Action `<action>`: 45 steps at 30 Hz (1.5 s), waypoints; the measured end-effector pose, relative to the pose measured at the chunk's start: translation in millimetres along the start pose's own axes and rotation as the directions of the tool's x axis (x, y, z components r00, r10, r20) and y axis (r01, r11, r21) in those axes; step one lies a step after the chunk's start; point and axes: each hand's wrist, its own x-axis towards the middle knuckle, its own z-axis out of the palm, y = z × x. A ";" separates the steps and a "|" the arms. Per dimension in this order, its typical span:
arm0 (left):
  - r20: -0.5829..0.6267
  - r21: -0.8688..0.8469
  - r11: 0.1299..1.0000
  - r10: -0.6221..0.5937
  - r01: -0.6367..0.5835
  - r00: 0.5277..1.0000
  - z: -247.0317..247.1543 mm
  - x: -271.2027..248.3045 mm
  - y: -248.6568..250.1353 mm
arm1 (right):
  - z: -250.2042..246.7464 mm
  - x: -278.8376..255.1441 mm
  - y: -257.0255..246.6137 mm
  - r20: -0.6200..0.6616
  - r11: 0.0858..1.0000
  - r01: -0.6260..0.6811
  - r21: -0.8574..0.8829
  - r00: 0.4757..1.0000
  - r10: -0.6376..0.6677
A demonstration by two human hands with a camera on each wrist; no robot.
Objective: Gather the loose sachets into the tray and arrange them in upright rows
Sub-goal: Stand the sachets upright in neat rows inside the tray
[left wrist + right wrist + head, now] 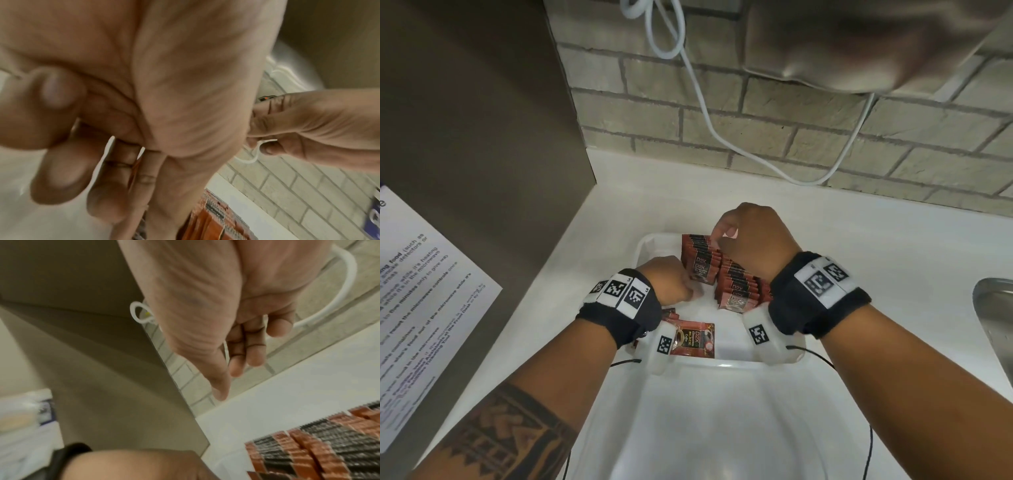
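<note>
A white tray point(650, 241) sits on the white counter and holds two upright rows of red-brown sachets, a left row point(700, 260) and a right row point(739, 286). One loose sachet point(693, 339) lies flat at the tray's near left, with more under my left wrist. My left hand point(693, 291) is at the near end of the left row, its loosely curled fingers point(109, 186) touching the front sachet. My right hand point(722, 236) hovers over the far ends of the rows, with its fingers point(242, 356) pointing down and holding nothing. The sachet tops point(308, 451) show below it.
A tall brown appliance panel point(482, 137) with a printed notice point(424, 308) stands close on the left. A white cable point(705, 120) hangs along the brick wall behind. A steel sink point(996, 325) is at the right. A white plastic piece point(705, 428) lies in front of the tray.
</note>
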 end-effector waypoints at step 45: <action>-0.329 -0.852 0.404 0.081 -0.333 0.941 -33.8 -49.5 14.0 | 5.0 -65.1 3.9 0.243 0.296 -0.311 0.903 0.939 0.243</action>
